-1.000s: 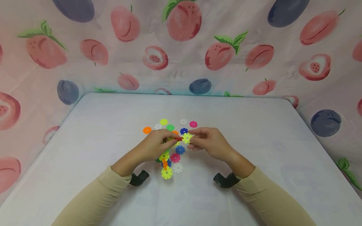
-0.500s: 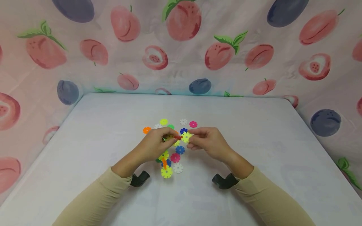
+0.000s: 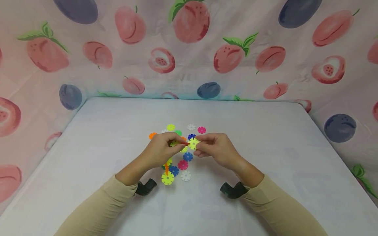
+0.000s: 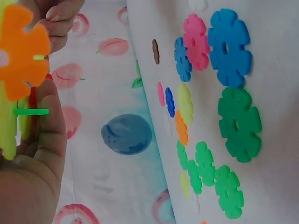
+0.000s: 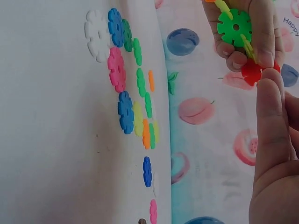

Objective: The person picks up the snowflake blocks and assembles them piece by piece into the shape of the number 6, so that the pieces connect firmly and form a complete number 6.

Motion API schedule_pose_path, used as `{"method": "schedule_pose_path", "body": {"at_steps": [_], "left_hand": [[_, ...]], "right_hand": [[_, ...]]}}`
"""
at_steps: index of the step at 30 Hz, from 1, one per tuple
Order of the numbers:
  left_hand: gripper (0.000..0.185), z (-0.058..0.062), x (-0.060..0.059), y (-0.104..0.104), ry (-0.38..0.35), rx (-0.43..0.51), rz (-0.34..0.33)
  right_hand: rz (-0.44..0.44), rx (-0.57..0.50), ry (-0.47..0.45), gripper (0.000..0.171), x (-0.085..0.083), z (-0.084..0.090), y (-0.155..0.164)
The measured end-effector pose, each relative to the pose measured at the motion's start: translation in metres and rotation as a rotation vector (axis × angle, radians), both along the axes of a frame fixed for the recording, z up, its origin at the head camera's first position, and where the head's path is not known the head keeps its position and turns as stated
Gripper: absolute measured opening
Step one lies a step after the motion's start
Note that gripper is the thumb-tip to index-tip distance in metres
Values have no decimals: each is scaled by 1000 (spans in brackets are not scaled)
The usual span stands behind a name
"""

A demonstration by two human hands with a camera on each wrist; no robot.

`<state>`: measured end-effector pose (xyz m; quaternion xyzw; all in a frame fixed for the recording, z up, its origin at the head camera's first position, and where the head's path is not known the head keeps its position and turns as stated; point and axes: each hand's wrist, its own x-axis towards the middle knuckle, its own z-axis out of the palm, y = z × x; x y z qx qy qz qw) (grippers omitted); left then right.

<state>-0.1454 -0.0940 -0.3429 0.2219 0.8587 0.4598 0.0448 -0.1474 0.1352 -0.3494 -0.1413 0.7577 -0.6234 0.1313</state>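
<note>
My left hand point(image 3: 160, 149) pinches a red notched disc point(image 5: 251, 73) between thumb and fingers. The red disc ends a chain of slotted plastic discs. In the right wrist view a green disc point(image 5: 236, 27) and a thin yellow one sit farther along this chain. Below the left palm, its orange disc point(image 4: 25, 51) and yellow end disc point(image 3: 167, 178) hang down. Between its thumb and fingertips my right hand point(image 3: 220, 149) grips a yellow disc point(image 3: 193, 143). Its edge meets the red one; whether their slots interlock I cannot tell. Fingers cover part of both discs.
Loose discs lie flat on the white table point(image 3: 265, 147) beneath and beyond the hands, among them pink point(image 3: 183, 165), blue point(image 3: 187, 156) and white point(image 3: 186, 176). Dark wrist mounts point(image 3: 233, 190) jut out under both forearms. A fruit-patterned cloth point(image 3: 189, 72) stands behind the table.
The chain's hanging lower end has swung to the left, showing more of the blue disc on the table. Both hands keep their grips and have shifted very slightly left.
</note>
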Motion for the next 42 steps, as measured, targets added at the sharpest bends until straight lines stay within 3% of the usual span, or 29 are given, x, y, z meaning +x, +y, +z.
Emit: {"method": "schedule_pose_path", "body": {"at_steps": [8,17,21,36,39,42], "left_hand": [[8,1,1,0,32,-17,-28],[10,-7,2,4,75,12,51],[11,-8,3,5,77,26,57],[12,-5,-1,5,-32,-99,4],[10,-5,-2,2,-52,-97,8],[9,-7,-3,-3,-64,-99,35]], "right_hand": [[-4,31,-51,33,0,4,-1],[-78,27,-55,34,3,2,-8],[-89,14,-60,34,4,1,-11],[-23,55,-16,33,-6,0,-8],[-13,116,-11,35,-9,0,-6],[-8,289,21,35,-12,-5,-3]]}}
